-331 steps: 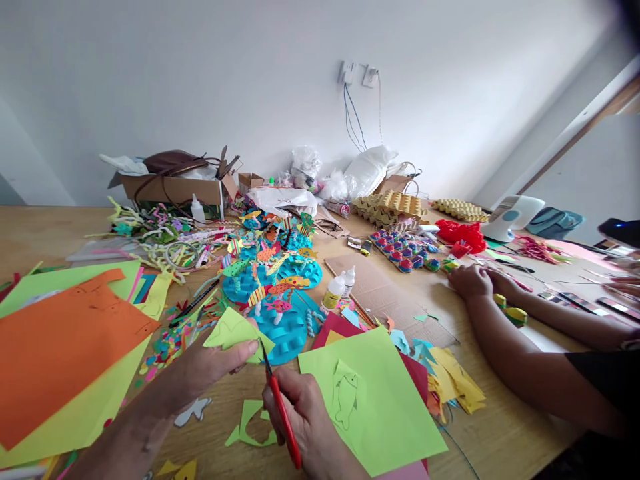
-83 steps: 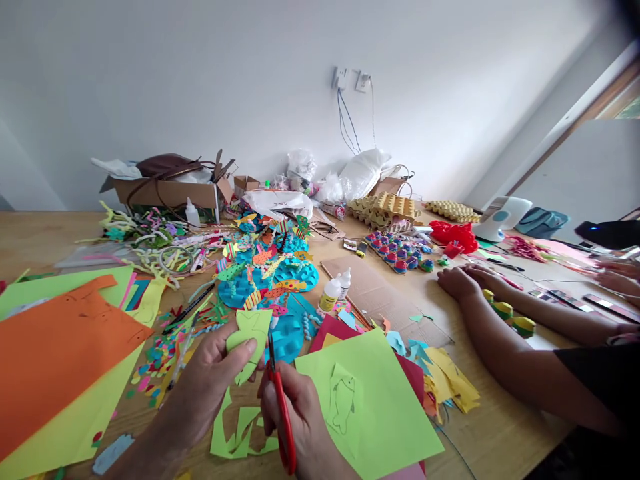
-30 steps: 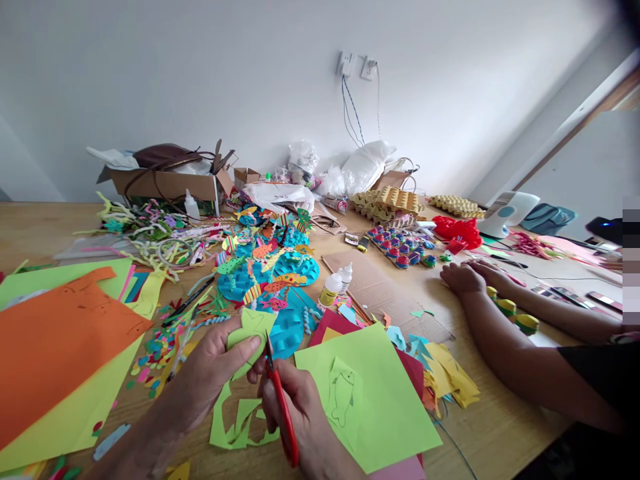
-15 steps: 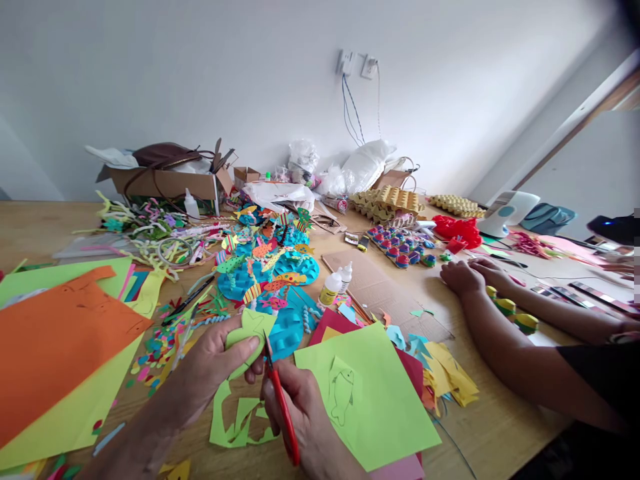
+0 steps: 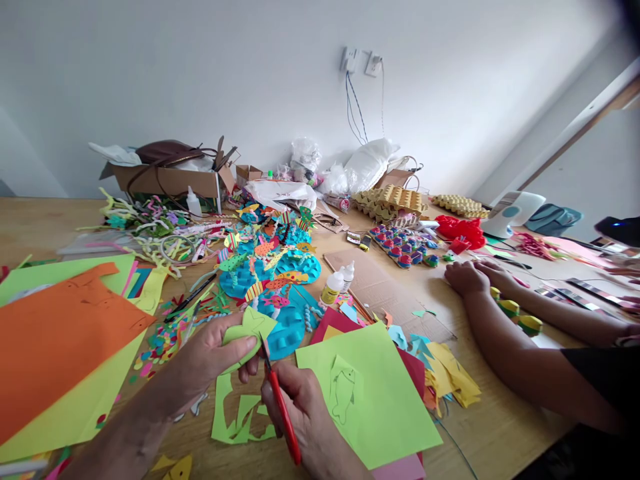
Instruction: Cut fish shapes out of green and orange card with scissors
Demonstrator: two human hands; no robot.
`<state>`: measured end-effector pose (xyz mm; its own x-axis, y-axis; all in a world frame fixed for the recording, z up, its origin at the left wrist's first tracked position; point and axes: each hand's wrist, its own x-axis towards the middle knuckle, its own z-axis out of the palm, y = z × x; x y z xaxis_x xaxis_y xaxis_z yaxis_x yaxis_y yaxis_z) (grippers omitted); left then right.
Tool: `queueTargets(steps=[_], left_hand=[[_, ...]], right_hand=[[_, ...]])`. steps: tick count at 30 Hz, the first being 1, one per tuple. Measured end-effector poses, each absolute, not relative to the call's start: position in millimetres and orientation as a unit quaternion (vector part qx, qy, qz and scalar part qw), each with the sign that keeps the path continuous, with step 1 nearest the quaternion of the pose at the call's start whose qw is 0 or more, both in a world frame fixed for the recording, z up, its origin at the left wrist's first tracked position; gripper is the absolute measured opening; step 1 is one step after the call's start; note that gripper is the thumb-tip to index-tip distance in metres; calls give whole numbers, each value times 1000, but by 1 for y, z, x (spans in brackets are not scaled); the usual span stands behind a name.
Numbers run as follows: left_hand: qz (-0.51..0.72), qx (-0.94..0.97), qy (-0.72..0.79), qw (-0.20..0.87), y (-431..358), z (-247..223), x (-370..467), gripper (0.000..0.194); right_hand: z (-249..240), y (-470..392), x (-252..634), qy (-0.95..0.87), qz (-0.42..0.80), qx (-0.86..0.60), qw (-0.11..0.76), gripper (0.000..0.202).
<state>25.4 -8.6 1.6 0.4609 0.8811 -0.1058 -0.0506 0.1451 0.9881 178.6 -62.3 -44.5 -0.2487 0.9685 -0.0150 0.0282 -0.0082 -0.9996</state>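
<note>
My left hand [image 5: 220,350] pinches a small piece of light green paper [image 5: 237,341] between thumb and fingers; pencil lines show on its upper end. In my right hand [image 5: 305,413] is a pair of red-handled scissors [image 5: 283,410], its blades pointing up against the paper's right edge. Below my hands lies a cut-out green paper scrap [image 5: 225,420]. Just right of the scissors, a green sheet [image 5: 385,400] carries a pencil-drawn fish [image 5: 343,393]. Beyond my hands stand blue-painted egg-carton pieces [image 5: 285,327] topped with colourful paper fish [image 5: 265,287].
Orange paper [image 5: 65,347] covers the left side. Glue bottles [image 5: 333,287] stand by a cardboard sheet [image 5: 370,287]. Yellow scraps [image 5: 455,373] lie to the right. Another person's forearms [image 5: 505,333] rest on the table at right, near painted egg cups [image 5: 510,308].
The green paper in my left hand has tilted slightly and the scissor blades have shifted a little left along its edge. The whole view has moved slightly.
</note>
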Motion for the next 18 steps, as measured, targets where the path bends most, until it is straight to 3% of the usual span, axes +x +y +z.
queueTargets(steps=[18], left_hand=[[303,557,371,678,-2,4,13,13]], right_hand=[[-38,-62,181,-638,489,-443,398,29]])
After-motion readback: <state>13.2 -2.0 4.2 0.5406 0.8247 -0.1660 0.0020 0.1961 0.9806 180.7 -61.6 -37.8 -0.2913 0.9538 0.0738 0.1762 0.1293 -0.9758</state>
